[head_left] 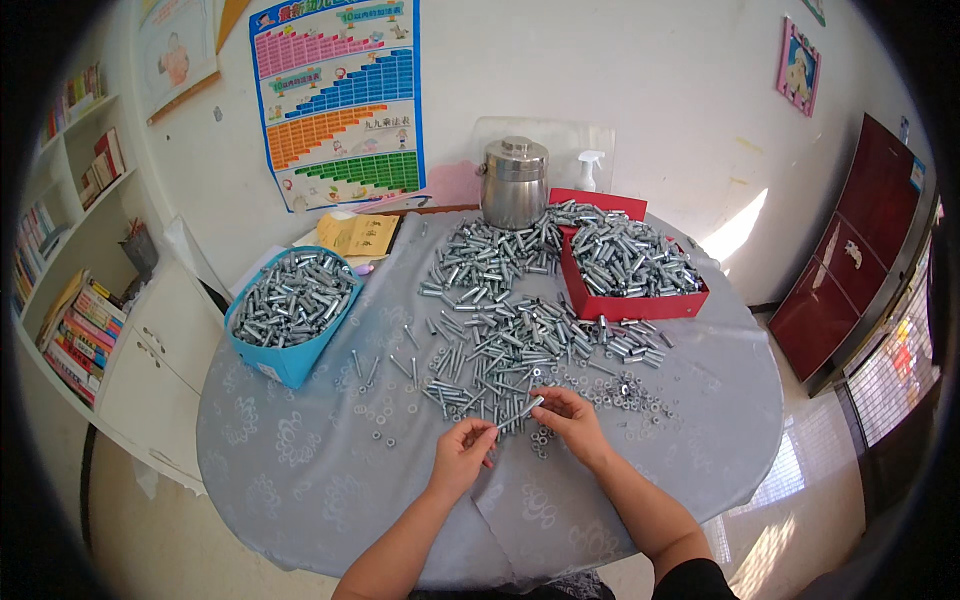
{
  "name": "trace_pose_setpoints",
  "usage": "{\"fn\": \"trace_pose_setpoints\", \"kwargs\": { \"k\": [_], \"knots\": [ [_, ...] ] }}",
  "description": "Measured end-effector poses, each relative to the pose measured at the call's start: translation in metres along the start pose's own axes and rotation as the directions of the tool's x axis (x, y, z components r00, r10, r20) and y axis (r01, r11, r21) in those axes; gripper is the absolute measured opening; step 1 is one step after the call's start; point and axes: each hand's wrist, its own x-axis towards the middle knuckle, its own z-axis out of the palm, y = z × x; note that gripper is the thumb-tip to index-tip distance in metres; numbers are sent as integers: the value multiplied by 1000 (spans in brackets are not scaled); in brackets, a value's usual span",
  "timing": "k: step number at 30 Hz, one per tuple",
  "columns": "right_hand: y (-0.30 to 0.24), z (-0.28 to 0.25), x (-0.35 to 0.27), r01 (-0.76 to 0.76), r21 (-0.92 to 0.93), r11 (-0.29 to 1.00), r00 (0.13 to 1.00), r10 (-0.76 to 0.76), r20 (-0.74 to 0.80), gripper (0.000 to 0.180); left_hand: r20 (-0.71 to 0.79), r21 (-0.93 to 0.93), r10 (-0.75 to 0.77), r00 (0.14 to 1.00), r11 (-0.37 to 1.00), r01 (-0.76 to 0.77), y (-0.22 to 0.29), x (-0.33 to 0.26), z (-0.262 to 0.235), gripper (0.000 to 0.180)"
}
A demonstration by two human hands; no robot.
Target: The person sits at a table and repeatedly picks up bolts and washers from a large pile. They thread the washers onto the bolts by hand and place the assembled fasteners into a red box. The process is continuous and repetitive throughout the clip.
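Observation:
My left hand [463, 450] and my right hand [572, 416] meet over the grey tablecloth [300, 470], both pinching one silver bolt [520, 413] that lies slanted between them. The left fingers grip its lower end, the right fingers its upper end. Just beyond my hands lies a loose pile of silver bolts [505, 350], with small nuts [620, 390] scattered to the right of my right hand.
A blue box [285, 362] full of bolts stands at the left, a red box [640, 303] heaped with bolts at the back right. Behind are a steel canister [514, 183], a spray bottle [589, 170] and yellow paper [358, 234]. Bookshelves [70, 250] line the left wall.

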Motion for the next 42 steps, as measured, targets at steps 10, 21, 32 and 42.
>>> {"fn": "trace_pose_setpoints", "kwargs": {
  "k": [10, 21, 32, 42],
  "knots": [
    [-2, 0, -2, -15, -3, 1000, 1000, 15, 11, 27, 22, 26, -41, 999, 999, 40, 2, -2, -1, 13],
    [9, 5, -7, -8, -88, 996, 999, 11, 39, 22, 63, -138, -100, 993, 984, 108, 2, -1, 2, 28],
    [-11, 23, -17, 174, -450, 876, 985, -151, 87, 17, 155, -138, -166, 974, 972, 188, 5, -3, 7, 28],
    [-27, -42, 2, 17, -799, 601, 988, -135, -81, 15, 24, -223, -145, 989, 964, 147, 6, 1, 1, 24]
  ]
}}
